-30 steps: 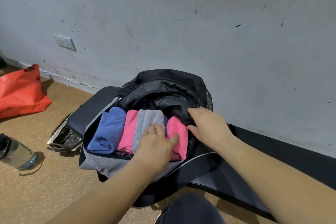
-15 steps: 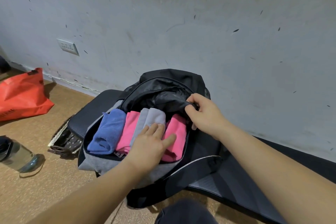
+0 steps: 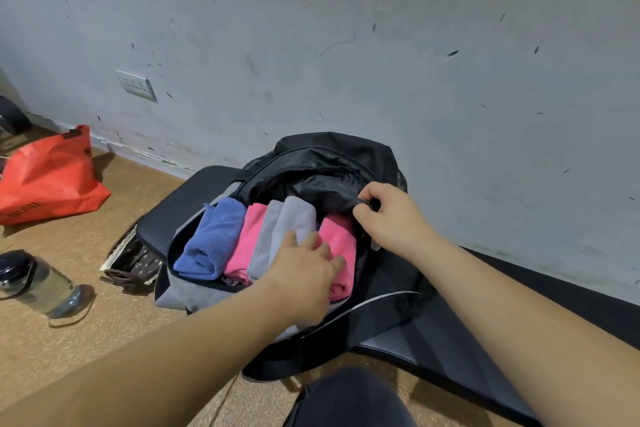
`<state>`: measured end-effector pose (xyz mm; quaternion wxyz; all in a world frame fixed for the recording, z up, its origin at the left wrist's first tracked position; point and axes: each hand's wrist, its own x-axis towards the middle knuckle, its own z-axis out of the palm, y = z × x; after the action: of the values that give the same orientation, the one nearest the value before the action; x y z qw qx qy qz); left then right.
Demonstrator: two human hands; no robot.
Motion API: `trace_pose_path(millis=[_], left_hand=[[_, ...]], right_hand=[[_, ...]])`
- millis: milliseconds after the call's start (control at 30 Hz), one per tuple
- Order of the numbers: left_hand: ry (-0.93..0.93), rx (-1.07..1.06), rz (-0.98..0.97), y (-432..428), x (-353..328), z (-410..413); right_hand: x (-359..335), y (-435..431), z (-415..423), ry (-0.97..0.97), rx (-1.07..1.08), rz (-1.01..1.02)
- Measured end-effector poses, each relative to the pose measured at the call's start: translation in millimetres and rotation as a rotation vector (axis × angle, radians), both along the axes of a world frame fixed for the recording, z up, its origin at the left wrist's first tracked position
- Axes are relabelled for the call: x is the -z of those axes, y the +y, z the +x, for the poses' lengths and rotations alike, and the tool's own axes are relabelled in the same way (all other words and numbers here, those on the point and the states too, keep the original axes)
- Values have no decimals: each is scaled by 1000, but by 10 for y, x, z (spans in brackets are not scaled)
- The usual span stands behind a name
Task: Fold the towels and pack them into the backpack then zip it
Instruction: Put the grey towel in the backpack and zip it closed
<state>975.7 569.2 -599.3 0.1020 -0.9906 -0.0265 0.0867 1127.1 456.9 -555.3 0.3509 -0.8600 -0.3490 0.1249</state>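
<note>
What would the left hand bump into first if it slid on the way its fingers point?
Probably the black lining inside the backpack, just past the grey towel the left hand rests on, though depth is hard to judge here.

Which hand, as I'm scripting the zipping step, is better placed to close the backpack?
Right: the right hand pinches the backpack at its black flap edge, while the left hand rests flat on the folded towels inside.
</note>
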Motion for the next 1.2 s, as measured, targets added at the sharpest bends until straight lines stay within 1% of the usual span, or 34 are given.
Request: trace_pose_path(millis=[33,100,200,267,367,433,467,533,633,700,800,900,1067,1133,1200], left_hand=[[47,-42,-16,-11,10,21],[68,-84,-2,-42,18,55],[80,-152,86,-132,93,162],[98,-190,186,-223,151,252],[103,-138,279,-316,205,398],[-3,-65,282,-285,171,494],[-72,-38,259,-247,138,537],[-122,-55,195,-146,77,616],[-102,-124,106,-72,59,585],[-81,-141,103,-97,133,524],[-29,-170,90,-117,235,455],[-71,-241,54,-95,300,536],[-129,-337,-104,-113,359,641],[-187,-281,-159,-100,309,599],[-341,-176,-225,-31,216,436]], right_hand=[[9,-7,4,3,-1,3],[29,-26,1,11,3,17],[34,-35,1,75,17,38],[28,-29,12,105,19,43],[39,-11,46,107,26,60],[50,7,67,102,22,70],[58,12,82,100,25,80],[68,9,118,118,35,105],[70,-23,144,137,42,105],[50,-42,143,134,52,102],[27,-38,134,183,73,134],[47,-50,138,275,87,186],[46,-102,152,299,90,205],[8,-105,133,294,97,186],[-9,-111,117,295,101,160]])
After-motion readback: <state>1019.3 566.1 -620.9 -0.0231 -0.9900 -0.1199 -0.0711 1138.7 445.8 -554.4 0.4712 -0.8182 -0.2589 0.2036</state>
